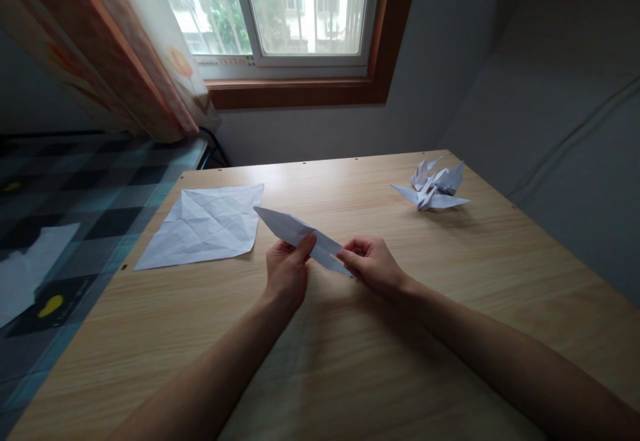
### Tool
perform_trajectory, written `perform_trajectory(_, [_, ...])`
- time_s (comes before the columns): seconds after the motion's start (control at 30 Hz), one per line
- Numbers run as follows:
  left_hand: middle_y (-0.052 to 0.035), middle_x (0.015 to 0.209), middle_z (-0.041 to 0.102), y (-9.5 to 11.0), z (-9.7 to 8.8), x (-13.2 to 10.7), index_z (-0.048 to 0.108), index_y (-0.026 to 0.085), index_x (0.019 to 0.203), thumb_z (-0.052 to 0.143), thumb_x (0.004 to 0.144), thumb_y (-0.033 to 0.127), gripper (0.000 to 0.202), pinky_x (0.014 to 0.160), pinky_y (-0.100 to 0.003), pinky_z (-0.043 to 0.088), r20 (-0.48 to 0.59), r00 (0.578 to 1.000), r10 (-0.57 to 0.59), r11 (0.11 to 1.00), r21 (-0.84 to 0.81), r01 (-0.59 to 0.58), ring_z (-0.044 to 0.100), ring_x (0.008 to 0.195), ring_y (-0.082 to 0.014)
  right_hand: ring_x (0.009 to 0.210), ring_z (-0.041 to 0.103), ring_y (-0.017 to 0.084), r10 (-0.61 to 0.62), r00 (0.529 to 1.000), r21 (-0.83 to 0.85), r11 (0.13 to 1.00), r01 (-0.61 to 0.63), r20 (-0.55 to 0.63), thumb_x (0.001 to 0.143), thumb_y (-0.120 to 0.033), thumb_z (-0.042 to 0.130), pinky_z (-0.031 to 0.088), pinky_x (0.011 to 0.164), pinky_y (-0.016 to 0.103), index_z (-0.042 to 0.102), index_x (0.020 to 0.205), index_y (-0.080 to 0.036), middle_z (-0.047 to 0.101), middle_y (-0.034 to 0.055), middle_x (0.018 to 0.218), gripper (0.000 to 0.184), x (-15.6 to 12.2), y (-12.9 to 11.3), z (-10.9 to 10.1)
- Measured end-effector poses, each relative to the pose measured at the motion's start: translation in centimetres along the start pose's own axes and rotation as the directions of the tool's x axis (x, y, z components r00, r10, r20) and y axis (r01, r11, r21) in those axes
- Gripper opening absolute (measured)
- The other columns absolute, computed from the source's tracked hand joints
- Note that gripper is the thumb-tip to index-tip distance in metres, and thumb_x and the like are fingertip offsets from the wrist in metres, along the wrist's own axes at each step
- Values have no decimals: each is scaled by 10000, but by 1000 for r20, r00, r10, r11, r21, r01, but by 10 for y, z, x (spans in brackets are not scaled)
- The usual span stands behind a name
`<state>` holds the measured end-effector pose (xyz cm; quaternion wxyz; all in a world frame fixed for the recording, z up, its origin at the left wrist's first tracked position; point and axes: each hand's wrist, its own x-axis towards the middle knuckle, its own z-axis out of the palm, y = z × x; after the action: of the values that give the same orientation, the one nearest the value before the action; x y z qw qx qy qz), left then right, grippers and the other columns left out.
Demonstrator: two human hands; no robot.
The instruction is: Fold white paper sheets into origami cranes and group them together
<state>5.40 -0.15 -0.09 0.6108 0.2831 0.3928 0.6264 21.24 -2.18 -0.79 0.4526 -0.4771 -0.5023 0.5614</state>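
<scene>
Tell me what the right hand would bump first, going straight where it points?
The folded paper the right hand pinches, then probably the left hand, though depth is unclear.

Folded paper (pixel 285 225) between fingers (pixel 306 246)

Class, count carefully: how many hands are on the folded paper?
2: the left hand grips the folded paper near its middle; the right hand pinches its right end. Neither is hidden.

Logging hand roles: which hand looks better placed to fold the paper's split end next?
Probably the right hand: it pinches the folded paper at that end, while the left hand grips nearer the middle.
</scene>
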Motion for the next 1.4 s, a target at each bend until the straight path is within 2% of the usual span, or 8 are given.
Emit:
perform_trajectory(0.3, [30,578,594,3,-1,5,619,120,611,887,470,205,314,448,-176,322,-76,993,91,996,7,-91,461,496,-46,564,540,104,-46,996,163,985,59,-82,615,-390,831,414,527,233,710,836,-167,666,3,679,336,10,4,-12])
perform_trajectory(0.5, [20,590,643,7,4,3,657,121,692,891,450,225,352,494,-206,467,-176,984,40,997,-53,-50,572,484,-86,666,616,140,16,999,504,864,4,-35,598,-545,824,488,623,266,690,922,-198,673,25,777,494,6,3,-8])
perform_trajectory(0.63, [-11,634,683,4,9,-10,676,122,706,881,481,239,326,586,-263,540,-87,994,-67,994,-86,60,643,559,-138,664,597,124,-14,998,396,918,-14,69,630,-381,837,480,655,282,716,931,-192,664,17,825,375,-1,5,7])
perform_trajectory(0.73, [-24,658,699,-4,10,-19,690,126,699,858,522,235,268,615,-277,539,-23,998,-57,998,-19,57,645,591,-147,612,544,117,-39,999,342,938,48,-34,682,-389,791,442,625,289,712,779,-167,649,13,715,256,-4,6,15])
perform_trajectory(0.9, [-50,691,703,-14,4,-24,710,128,734,803,617,277,211,647,-299,518,48,999,-10,957,289,-4,635,640,-169,521,427,92,14,981,463,883,78,-192,584,-383,847,359,536,270,590,586,-176,524,-39,537,330,-1,1,13])
perform_trajectory(1.1, [-60,1102,652,-6,-4,-19,589,250,1198,790,674,392,579,779,-298,501,223,937,268,916,244,-320,630,887,-183,528,424,91,-17,971,480,867,133,-240,615,-337,811,348,501,248,597,632,-178,518,-32,558,268,8,-5,-3])
perform_trajectory(1.23, [-83,1195,602,9,-4,-17,644,253,1119,767,693,479,498,798,-294,482,229,863,451,819,279,-502,611,927,-197,533,446,95,-39,965,416,897,148,-259,642,-280,730,338,469,233,583,640,-176,538,-22,590,180,14,-7,-12])
perform_trajectory(1.4, [-133,1152,641,13,1,-21,743,178,866,812,640,450,360,754,-300,495,379,910,169,875,367,-316,633,897,-224,479,409,82,-120,990,333,933,140,-78,664,-183,654,300,438,224,579,640,-171,508,-41,551,80,10,-4,-12])
